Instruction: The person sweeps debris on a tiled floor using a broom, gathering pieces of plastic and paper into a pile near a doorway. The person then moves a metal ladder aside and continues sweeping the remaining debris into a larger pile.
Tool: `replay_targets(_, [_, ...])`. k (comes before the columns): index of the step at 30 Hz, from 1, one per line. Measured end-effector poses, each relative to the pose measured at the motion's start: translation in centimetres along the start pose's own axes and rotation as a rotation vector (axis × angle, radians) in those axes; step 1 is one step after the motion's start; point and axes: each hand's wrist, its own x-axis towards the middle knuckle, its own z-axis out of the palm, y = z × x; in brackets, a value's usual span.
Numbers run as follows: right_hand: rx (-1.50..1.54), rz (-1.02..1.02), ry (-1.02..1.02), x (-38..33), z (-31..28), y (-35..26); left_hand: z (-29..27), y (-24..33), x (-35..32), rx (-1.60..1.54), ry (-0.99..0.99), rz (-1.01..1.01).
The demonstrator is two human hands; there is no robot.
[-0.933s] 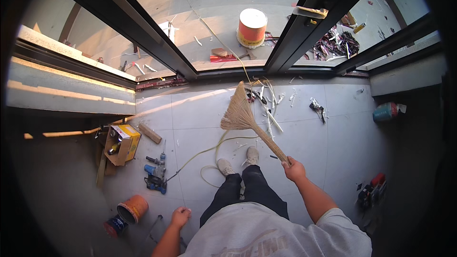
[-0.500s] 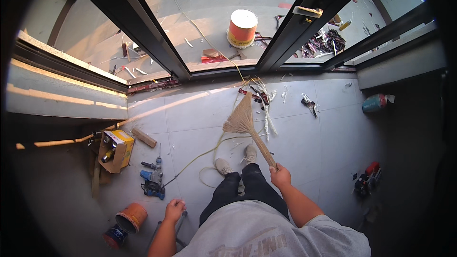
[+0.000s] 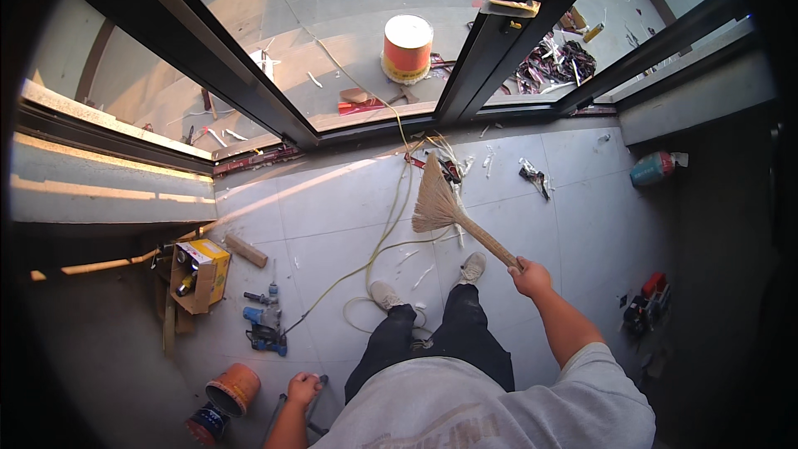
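Right hand (image 3: 530, 276) clenched round my broom (image 3: 453, 212) handle | bristles touched tiled floor (image 3: 332, 224) near scraps (image 3: 461, 162) | left hand (image 3: 303, 387) gripped a metal frame (image 3: 309, 403).

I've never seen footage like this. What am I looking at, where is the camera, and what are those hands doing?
No machine here: a person wears a wide-angle camera on the head, looking down, so edges bend. You see their own legs and arms. The right hand grips a straw broom, its bristles by scraps near the sliding door frame. The left hand holds a metal handle by an orange bucket. On the tiled floor lie a yellow cord, a blue drill and a yellow box.
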Motion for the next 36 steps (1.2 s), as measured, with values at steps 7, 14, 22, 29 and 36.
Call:
replay_targets(7, [-0.056,0.015,-0.009,12.3,-3.1,2.1,8.2,7.2,-4.1,-0.011,0.002,0.118])
replay_targets(14, [-0.006,0.089,0.079,9.0,-8.7,14.9,19.8,12.7,-9.5,0.038,-0.08,0.217])
replay_targets(22, [0.028,-0.155,-0.198,6.4,-6.0,20.7,29.8,14.3,-11.0,0.252,-0.107,0.236])
replay_targets(29, [-0.255,-0.057,-0.079,15.9,-12.9,29.5,31.2,16.2,-14.8,0.214,-0.051,0.268])
replay_targets(36, [-0.269,0.028,0.206,15.1,-20.9,34.2,32.0,11.6,-14.5,0.162,-0.062,0.236])
